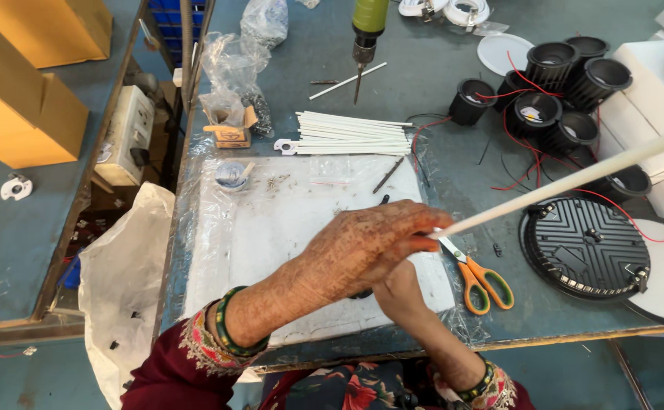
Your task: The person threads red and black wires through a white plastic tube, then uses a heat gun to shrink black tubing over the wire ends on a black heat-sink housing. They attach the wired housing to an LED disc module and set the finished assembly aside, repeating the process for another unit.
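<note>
My left hand [370, 247] pinches the near end of a long white tube [575, 179] that slants up to the right across the bench. My right hand [400, 292] lies underneath the left hand, mostly hidden; something small and dark shows below it, and I cannot tell whether it holds it. Both hands hover over a white plastic-covered work mat [271, 228]. Scissors with orange and green handles [478, 275] lie just right of the hands.
A bundle of white tubes [355, 134] lies beyond the mat. A hanging power screwdriver [365, 34] points down above it. Several black round housings with red wires [556, 91] sit at right, next to a large black finned disc [584, 247]. A small cardboard box [229, 129] and a white cup [231, 175] stand at left.
</note>
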`<action>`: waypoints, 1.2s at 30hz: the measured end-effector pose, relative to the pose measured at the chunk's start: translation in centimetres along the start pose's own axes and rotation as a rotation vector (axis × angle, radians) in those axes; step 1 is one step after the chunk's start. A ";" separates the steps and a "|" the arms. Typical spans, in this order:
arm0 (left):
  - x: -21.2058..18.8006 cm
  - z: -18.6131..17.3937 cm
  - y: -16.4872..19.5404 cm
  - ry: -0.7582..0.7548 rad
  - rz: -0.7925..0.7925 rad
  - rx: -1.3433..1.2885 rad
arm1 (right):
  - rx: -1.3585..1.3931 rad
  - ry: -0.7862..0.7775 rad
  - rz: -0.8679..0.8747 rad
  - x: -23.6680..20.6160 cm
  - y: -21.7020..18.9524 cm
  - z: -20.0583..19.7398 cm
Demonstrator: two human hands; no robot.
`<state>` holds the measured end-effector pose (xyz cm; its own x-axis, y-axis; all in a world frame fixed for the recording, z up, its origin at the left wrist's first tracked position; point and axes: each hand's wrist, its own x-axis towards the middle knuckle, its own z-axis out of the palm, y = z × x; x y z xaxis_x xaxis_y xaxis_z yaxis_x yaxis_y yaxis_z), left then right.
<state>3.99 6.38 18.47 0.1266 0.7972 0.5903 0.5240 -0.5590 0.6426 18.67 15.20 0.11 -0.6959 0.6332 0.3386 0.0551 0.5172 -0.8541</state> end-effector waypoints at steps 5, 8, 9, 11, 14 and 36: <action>-3.1 0.6 -3.2 0.067 -0.146 0.031 | -0.209 0.053 -0.185 1.0 -1.2 -0.7; -4.7 1.7 -4.5 0.170 -0.238 -0.120 | -0.216 0.052 -0.188 1.1 -2.4 -1.0; -5.1 1.9 -4.7 0.160 -0.281 -0.141 | -0.216 0.041 -0.169 1.2 -2.8 -1.1; -5.8 2.1 -5.0 0.143 -0.369 -0.181 | -0.215 0.036 -0.201 1.3 -3.7 -1.2; -6.0 2.1 -5.1 0.142 -0.377 -0.173 | -0.201 0.029 -0.244 1.9 -5.1 -1.5; -11.7 2.7 -5.7 0.005 -0.709 0.308 | -0.228 0.095 -0.257 2.9 -14.0 -7.2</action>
<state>1.84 0.84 6.56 -0.3302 0.9395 0.0908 0.6894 0.1743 0.7031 21.09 13.94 15.86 -0.6384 0.5108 0.5758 0.0529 0.7754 -0.6292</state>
